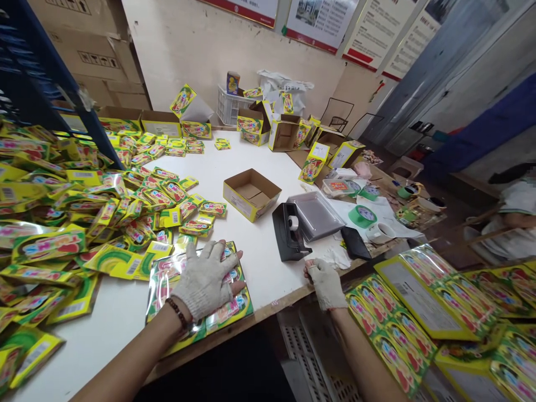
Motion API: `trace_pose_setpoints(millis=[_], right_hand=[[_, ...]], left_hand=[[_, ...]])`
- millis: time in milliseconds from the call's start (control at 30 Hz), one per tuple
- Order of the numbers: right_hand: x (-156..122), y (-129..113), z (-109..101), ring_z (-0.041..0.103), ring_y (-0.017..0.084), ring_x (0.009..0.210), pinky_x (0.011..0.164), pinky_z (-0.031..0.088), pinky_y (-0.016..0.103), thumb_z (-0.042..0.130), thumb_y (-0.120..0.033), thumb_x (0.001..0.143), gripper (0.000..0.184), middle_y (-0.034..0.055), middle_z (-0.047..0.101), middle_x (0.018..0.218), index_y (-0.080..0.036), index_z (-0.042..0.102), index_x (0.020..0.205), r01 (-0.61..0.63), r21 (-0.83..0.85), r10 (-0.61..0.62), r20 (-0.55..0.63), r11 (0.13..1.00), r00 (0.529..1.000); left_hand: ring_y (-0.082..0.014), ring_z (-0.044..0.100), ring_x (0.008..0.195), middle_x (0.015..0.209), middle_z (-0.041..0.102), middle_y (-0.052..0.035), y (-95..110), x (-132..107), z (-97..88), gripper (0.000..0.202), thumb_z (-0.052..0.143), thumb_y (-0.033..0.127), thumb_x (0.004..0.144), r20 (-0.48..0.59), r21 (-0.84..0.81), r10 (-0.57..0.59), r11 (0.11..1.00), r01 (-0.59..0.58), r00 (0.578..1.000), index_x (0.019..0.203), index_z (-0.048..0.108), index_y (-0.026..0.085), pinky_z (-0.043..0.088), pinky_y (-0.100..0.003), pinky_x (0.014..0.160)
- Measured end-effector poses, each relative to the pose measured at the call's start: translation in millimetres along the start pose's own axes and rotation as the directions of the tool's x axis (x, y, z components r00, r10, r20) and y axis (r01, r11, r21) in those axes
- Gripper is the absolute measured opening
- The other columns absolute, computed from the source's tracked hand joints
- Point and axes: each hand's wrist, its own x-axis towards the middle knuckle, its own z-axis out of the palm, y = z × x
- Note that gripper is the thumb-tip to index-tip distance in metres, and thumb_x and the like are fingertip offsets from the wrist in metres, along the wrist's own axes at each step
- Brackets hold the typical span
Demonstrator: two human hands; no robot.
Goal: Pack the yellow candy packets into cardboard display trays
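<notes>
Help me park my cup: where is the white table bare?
Between the left hand, open carton and tape dispenser; also behind the carton, toward the boxes at the back. Heaped packs crowd the left side; the clear tray, mug and green tape crowd the right.

Your left forearm point(134, 349), bare, reaches from the near left toward the middle; your left hand point(205, 279), in a pale glove that leaves the fingertips bare, lies palm down, its fingers fanned toward the far side and its thumb out to the right. Your right forearm point(364, 354), also bare, comes from the near right, and your gloved right hand point(326, 285) points leftward, fingers curled in, well apart from the left.
</notes>
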Motion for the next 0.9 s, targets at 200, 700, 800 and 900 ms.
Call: trace_pose_setpoints(millis=[200, 700, 800, 900], right_hand=[[14.5, -12.2, -18.2, 0.046, 0.015, 0.051, 0.052, 0.034, 0.028, 0.046, -0.043, 0.074, 0.026, 0.0001, 0.053, 0.051, -0.023, 0.048, 0.057, 0.003, -0.148, 0.015, 0.121, 0.989, 0.993], [10.0, -116.9, 27.3, 0.046, 0.010, 0.058, 0.056, 0.036, 0.023, 0.055, -0.034, 0.075, 0.019, -0.0027, 0.052, 0.061, -0.018, 0.051, 0.065, 0.331, 0.127, -0.256, 0.889, 0.935, 0.381], [27.7, -123.8, 57.7, 0.047, 0.009, 0.055, 0.053, 0.036, 0.022, 0.061, -0.035, 0.073, 0.020, -0.0044, 0.051, 0.057, -0.017, 0.055, 0.066, 0.322, 0.109, -0.198, 0.946, 0.940, 0.257], [36.2, -115.4, 74.5, 0.046, 0.008, 0.052, 0.051, 0.035, 0.021, 0.066, -0.032, 0.070, 0.020, -0.0056, 0.051, 0.053, -0.016, 0.056, 0.063, 0.291, 0.089, -0.166, 0.954, 0.953, 0.250]], left_hand=[[-0.0413, 0.045, 0.124, 0.135, 0.052, -0.0204, 0.1, -0.8, -1.5, 0.057, 0.052, 0.063, 0.084, 0.005, -0.019, -0.011, 1.000, 0.011, 1.000, 0.132, 0.057, 0.032, 0.023, -0.074, 0.097], [-0.0394, 0.045, 0.125, 0.135, 0.052, -0.0186, -4.0, -2.8, -1.2, 0.073, 0.050, 0.076, 0.078, -0.005, -0.086, 0.001, 0.996, -0.001, 1.000, 0.135, 0.054, 0.032, 0.021, -0.068, 0.105], [-0.0342, 0.046, 0.125, 0.133, 0.054, -0.0144, -4.5, -2.0, -1.1, 0.051, 0.042, 0.060, 0.092, -0.029, -0.093, -0.003, 0.996, 0.000, 1.000, 0.133, 0.055, 0.034, 0.025, -0.062, 0.106], [-0.0324, 0.046, 0.125, 0.131, 0.056, -0.0126, -3.5, -1.4, 0.6, 0.044, 0.040, 0.055, 0.094, -0.047, -0.104, -0.030, 0.994, 0.025, 0.998, 0.129, 0.059, 0.034, 0.026, -0.059, 0.106]])
